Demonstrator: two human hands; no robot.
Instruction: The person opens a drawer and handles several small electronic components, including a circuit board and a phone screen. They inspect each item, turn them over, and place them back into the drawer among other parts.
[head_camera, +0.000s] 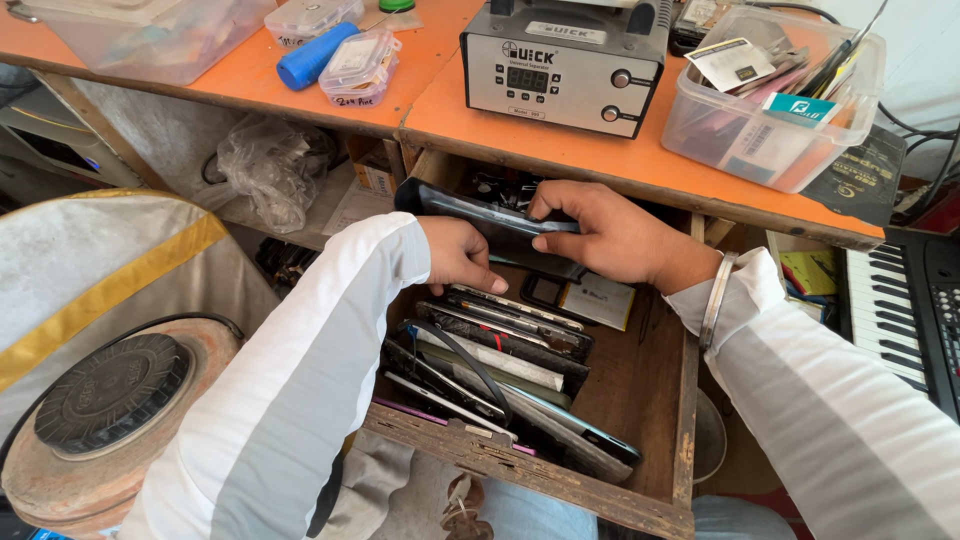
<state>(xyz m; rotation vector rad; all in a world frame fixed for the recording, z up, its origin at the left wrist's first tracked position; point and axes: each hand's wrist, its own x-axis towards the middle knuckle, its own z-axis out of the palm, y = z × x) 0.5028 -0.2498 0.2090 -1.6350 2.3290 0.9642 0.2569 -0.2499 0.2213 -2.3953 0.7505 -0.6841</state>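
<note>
Both my hands hold a black phone (470, 215) edge-up over an open wooden drawer (640, 400) under the orange bench. My left hand (462, 255) grips its lower side from the left. My right hand (610, 235) pinches its right end, thumb along the edge. A metal bangle (716, 300) sits on my right wrist. The drawer holds several stacked phones and phone screens (500, 350), lying flat and overlapping.
On the orange bench (450, 110) stand a grey machine with knobs and a display (560, 65), a clear tub of cards and tools (770, 100), small plastic boxes and a blue cylinder (312, 55). A keyboard (900, 310) lies at right, a round stool (100, 420) at left.
</note>
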